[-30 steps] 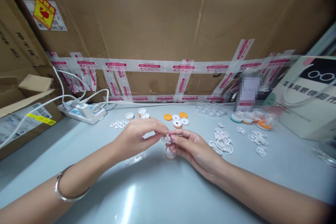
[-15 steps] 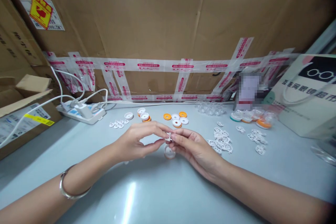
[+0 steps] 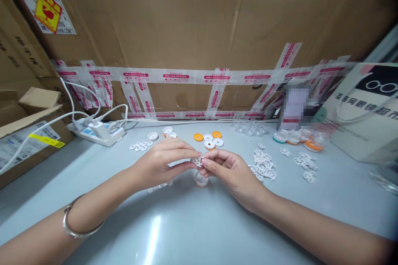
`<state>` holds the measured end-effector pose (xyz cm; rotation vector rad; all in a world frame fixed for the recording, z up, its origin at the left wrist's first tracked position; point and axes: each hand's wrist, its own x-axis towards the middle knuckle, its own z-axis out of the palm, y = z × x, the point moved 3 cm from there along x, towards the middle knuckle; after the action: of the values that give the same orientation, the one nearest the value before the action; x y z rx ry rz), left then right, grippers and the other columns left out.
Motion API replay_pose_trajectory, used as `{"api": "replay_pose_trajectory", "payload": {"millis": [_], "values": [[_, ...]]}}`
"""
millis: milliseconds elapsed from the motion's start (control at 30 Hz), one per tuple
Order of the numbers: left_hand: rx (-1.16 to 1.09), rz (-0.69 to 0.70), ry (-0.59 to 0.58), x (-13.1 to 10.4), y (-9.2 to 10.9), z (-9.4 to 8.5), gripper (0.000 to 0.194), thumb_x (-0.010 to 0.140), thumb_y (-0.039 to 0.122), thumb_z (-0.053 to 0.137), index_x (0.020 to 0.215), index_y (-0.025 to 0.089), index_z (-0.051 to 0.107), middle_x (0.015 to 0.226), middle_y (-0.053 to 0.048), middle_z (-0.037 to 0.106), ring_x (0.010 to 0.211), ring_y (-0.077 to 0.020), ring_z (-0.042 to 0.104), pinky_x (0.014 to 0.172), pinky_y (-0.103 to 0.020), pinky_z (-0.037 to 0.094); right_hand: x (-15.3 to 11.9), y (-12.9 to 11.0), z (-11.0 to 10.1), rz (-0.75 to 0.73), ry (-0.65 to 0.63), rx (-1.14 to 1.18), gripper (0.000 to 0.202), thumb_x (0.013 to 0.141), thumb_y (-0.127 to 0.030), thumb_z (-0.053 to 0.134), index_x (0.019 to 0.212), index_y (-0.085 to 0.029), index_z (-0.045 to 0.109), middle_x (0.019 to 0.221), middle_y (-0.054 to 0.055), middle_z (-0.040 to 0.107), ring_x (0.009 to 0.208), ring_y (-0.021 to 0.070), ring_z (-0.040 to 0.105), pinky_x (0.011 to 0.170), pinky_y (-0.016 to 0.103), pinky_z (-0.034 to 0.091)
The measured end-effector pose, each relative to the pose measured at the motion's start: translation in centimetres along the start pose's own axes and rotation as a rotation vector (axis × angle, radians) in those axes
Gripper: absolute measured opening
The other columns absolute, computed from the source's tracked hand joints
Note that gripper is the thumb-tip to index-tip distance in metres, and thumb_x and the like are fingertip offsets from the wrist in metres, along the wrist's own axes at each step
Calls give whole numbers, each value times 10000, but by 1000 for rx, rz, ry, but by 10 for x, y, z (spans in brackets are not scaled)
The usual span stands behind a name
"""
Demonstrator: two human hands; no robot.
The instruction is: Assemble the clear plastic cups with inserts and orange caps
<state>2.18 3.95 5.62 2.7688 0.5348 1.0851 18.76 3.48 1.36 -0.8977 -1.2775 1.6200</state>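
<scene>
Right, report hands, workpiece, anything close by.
Left hand, right hand: both pinching small white openwork piece. Round orange-edged part just below in view, partly behind right hand.

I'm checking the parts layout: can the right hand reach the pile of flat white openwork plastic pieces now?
Probably yes: the right hand is near the pile, with nothing visible blocking the way. However, it is pinching a small white openwork plastic piece, which may hinder it.

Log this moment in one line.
left hand: pinching white openwork disc | right hand: pinching same disc | nearby: heap of similar discs
</scene>
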Motion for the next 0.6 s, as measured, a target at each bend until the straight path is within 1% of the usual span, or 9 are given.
{"api": "replay_pose_trajectory", "payload": {"millis": [200,333,600], "values": [[-23,-65,-33,0,-2,-1,238,836,125,559,1066,165,605,944,-83,660,865,-162,599,775,-302,471,1,-6,-2,-73,2,3,254,708,-330,701,864,-191,557,633,-25,649,617,107,620,645,249,488],[-66,-80,-52,0,-3,1,254,839,127,554,1085,170,599,956,-81,650,878,-160,589,793,-307,468,2,-8,-3,-100,0,-40,245,720,-324,689,851,-191,530,628,-26,650,611,105,618,648,248,487],[-104,-121,-29,-1,-2,3,249,837,141,559,1078,174,608,955,-75,647,894,-160,583,799,-305,469,3,-11,-4,-119,-1,-111,251,712,-343,688,838,-197,529,609,-36,642,581,113,617,646,261,476]]}}
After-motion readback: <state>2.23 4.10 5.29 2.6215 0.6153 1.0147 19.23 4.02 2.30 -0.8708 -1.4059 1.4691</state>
